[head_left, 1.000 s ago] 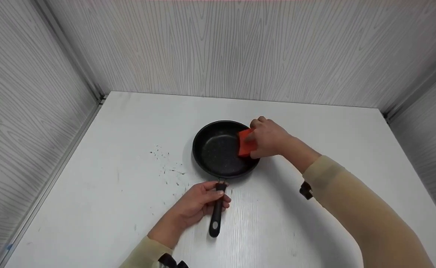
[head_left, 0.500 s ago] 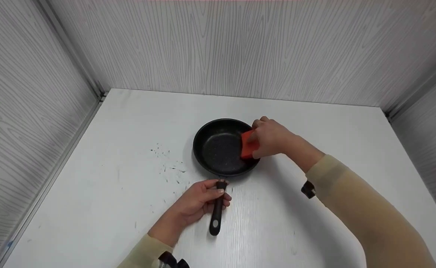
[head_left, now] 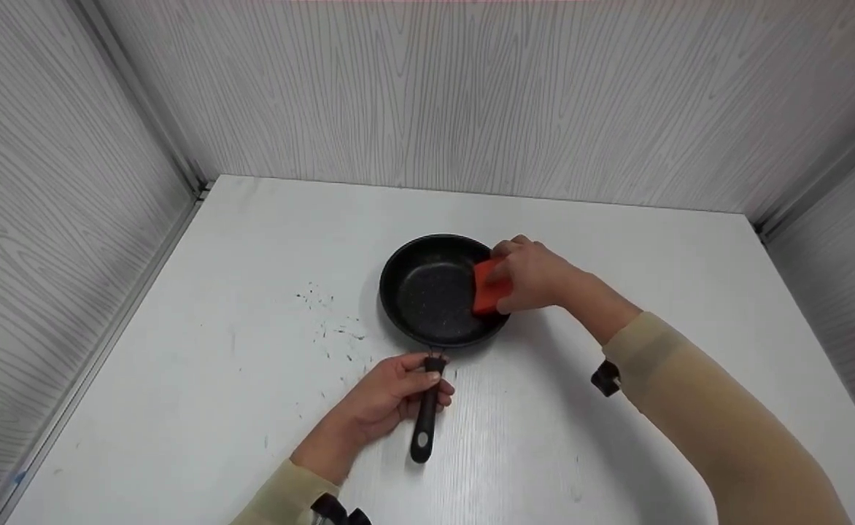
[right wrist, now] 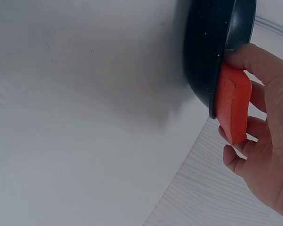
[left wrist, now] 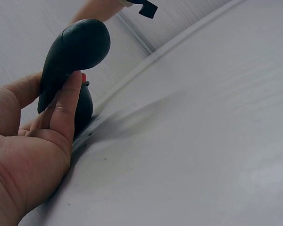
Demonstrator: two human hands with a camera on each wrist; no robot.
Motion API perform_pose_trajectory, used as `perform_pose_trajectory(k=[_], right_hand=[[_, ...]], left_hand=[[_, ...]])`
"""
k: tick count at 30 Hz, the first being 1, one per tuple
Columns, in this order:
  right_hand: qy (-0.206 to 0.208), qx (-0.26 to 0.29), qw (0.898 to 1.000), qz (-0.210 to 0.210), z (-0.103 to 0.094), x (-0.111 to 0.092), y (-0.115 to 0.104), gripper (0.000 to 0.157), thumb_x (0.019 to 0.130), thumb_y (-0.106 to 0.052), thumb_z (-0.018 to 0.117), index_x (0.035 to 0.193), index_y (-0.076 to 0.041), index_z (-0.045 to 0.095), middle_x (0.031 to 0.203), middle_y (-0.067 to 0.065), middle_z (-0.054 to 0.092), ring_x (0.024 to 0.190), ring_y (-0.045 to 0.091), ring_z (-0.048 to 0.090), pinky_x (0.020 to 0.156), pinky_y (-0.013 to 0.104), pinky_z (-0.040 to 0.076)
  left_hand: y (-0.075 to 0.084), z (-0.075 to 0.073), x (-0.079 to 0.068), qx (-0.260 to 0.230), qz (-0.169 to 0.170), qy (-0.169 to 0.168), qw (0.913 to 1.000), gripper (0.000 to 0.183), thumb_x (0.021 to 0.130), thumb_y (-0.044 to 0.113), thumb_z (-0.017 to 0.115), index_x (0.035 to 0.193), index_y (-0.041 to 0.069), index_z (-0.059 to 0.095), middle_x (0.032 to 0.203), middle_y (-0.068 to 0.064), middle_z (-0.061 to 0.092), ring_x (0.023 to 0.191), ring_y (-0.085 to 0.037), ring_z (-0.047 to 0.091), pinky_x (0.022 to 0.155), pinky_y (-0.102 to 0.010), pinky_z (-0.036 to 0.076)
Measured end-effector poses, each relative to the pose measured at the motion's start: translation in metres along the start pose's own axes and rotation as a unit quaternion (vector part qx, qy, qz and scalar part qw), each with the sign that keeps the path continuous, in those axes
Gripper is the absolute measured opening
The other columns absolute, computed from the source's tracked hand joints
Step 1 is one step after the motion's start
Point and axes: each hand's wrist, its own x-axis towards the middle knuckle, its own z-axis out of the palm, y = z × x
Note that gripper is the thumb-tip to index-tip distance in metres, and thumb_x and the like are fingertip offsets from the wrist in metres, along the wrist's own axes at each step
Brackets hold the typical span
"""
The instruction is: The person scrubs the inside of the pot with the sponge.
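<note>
A black frying pan [head_left: 431, 299] sits near the middle of the white table, its handle [head_left: 424, 423] pointing toward the person. My left hand [head_left: 387, 397] grips that handle close to the pan body, thumb on top and fingers curled beneath. In the left wrist view the handle's rounded end [left wrist: 85, 44] rises above the palm. My right hand [head_left: 537, 273] holds a red sponge [head_left: 487, 288] against the pan's right inner wall. The right wrist view shows the sponge [right wrist: 233, 103] between thumb and fingers, pressed at the rim, with part of it outside the pan.
Dark crumbs and smudges [head_left: 340, 332] are scattered on the table [head_left: 252, 240] left of the pan. Pale wood-grain panels [head_left: 427, 95] stand behind the table and along both sides.
My right hand has shifted the sponge slightly right and toward the person along the pan's wall. The left hand keeps its grip on the handle, and the pan stays nearly in place.
</note>
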Motion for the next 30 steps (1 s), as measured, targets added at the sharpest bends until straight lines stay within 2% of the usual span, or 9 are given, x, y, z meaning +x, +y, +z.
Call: perform_pose_trajectory(k=[11,22,30], right_hand=[[0.002,0.014,1.000,0.002,0.0015,-0.0053,0.0006,0.038,0.084,-0.030,0.076,0.120,-0.021,0.082,0.141,0.018,0.060,0.132,0.042,0.048,0.102,0.059,0.046],[-0.001,0.025,1.000,-0.002,0.0030,-0.0077,-0.0025,0.038,0.083,-0.031,0.077,0.119,-0.020,0.082,0.140,0.019,0.060,0.133,0.043,0.048,0.105,0.065,0.045],[-0.001,0.043,0.999,-0.005,0.0034,-0.0095,-0.0034,0.035,0.083,-0.030,0.077,0.116,-0.019,0.082,0.137,0.018,0.062,0.131,0.041,0.048,0.105,0.059,0.045]], left_hand=[[-0.0025,0.0016,0.0022,0.003,0.004,0.004,1.0000,0.052,0.101,0.003,0.067,0.148,-0.011,0.049,0.100,-0.016,0.077,0.090,-0.020,0.077,0.087,-0.037,0.064],[-0.0025,0.0036,0.0008,-0.003,0.001,0.007,1.0000,0.051,0.102,0.003,0.067,0.148,-0.009,0.050,0.099,-0.015,0.078,0.089,-0.021,0.077,0.086,-0.038,0.064],[-0.0017,0.0043,0.0007,-0.006,0.001,0.008,0.9999,0.052,0.101,0.003,0.068,0.149,-0.008,0.051,0.100,-0.016,0.077,0.089,-0.021,0.077,0.087,-0.038,0.064]])
